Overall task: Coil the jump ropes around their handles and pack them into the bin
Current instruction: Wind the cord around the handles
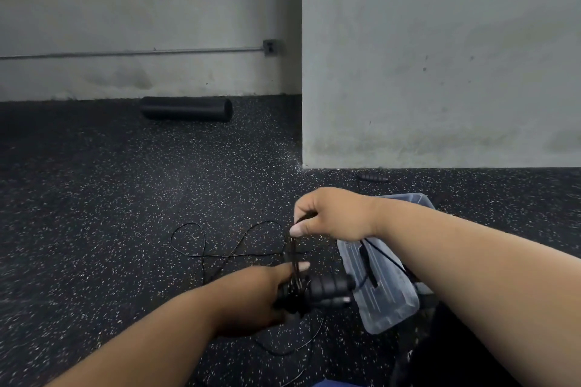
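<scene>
the left hand point(251, 295), in the lower middle of the frame, grips a pair of black foam handles point(327, 287) held side by side, its fingers curled round them and the forefinger stretched out along the top. turns of thin black rope point(295, 261) are already wound about the handles near the fist. the right hand point(330, 214), just above, pinches the rope between thumb and curled fingers and holds it taut, so that a short run of cord stands nearly upright between the two hands.

the loose part of the same jump rope lies on the floor point(94, 229) in slack loops at the middle of the frame, to the left of the hands, and another strand trails below the left hand toward the bottom edge.

the clear plastic bin point(390, 308) sits on the floor at the lower right, just beside the handles and partly hidden behind the right forearm. a black cord and strap point(369, 264) show inside it; what more it holds cannot be told.

a further black handle point(372, 178) lies on the floor at the foot of the grey wall point(440, 56), above the right hand. a black foam roller point(187, 108) lies against the far wall in the upper left middle. above it a conduit runs along the wall to a small outlet box point(270, 47). the floor is dark rubber with pale speckles.
</scene>
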The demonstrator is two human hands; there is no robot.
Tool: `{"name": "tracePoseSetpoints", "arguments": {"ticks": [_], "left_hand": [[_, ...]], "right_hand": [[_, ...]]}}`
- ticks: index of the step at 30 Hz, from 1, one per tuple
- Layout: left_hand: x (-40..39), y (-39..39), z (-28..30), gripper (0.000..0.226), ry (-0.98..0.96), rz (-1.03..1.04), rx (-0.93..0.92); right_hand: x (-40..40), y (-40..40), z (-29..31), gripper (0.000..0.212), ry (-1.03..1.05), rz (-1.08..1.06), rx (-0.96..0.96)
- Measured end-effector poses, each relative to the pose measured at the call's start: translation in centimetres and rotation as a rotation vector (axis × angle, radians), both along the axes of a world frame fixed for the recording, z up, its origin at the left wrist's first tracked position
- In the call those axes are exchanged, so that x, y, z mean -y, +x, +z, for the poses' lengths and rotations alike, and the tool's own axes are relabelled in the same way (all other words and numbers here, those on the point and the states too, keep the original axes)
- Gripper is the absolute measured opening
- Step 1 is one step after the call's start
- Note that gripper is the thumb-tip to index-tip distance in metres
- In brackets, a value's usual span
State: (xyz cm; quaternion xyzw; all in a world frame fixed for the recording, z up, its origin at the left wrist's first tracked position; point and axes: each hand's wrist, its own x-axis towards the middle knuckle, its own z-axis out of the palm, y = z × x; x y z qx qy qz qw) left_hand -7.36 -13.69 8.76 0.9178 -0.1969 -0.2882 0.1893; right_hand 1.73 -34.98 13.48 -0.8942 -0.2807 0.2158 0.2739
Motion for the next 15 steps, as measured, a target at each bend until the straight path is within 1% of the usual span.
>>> {"name": "tracePoseSetpoints", "arguments": {"ticks": [1,2,3,4,5,6,7,8,9,10,12,13,15], "left_hand": [[0.4,-0.1,0.4,0.093,-0.077,0.045,0.023],[0.5,-0.1,0.9,0.093,-0.176,0.112,0.046],[0.4,0.0,1.5,0.091,-0.281,0.188,0.061],[0.0,0.3,1.8,0.093,-0.368,0.264,0.068],[-0.4,0.4,2.2,0.098,-0.432,0.331,0.062],[-0.9,0.5,2.5,0.101,-0.493,0.389,0.061],[-1.3,0.6,2.7,0.100,-0.552,0.448,0.070],[-1.6,0.8,2.9,0.095,-0.615,0.509,0.084],[-1.8,1.1,2.9,0.087,-0.657,0.574,0.105],[-1.9,1.5,2.9,0.077,-0.668,0.646,0.127],[-2.4,2.2,2.5,0.066,-0.610,0.752,0.158],[-2.8,2.6,2.0,0.064,-0.537,0.756,0.155],[-3.4,2.8,1.0,0.066,-0.292,0.629,0.130]], "right_hand": [[0.3,0.3,-0.5,0.027,0.006,-0.018,-0.030],[0.5,0.8,-1.3,0.031,0.042,-0.053,-0.100],[0.6,0.9,-1.8,0.031,0.129,-0.094,-0.213],[0.7,1.0,-2.5,0.026,0.208,-0.121,-0.306],[0.7,1.1,-3.0,0.022,0.227,-0.125,-0.317],[0.6,1.1,-3.3,0.024,0.193,-0.109,-0.258],[0.3,0.7,-3.3,0.031,0.127,-0.093,-0.184],[0.0,0.3,-3.4,0.037,0.057,-0.075,-0.116],[-0.4,-0.2,-3.3,0.042,0.009,-0.073,-0.090],[-0.8,-0.7,-3.3,0.043,-0.001,-0.072,-0.094],[-1.4,-1.3,-3.5,0.038,-0.052,-0.035,-0.057],[-1.5,-1.6,-3.4,0.035,-0.115,0.003,0.000],[-1.6,-1.9,-3.0,0.031,-0.206,0.072,0.091]]}}
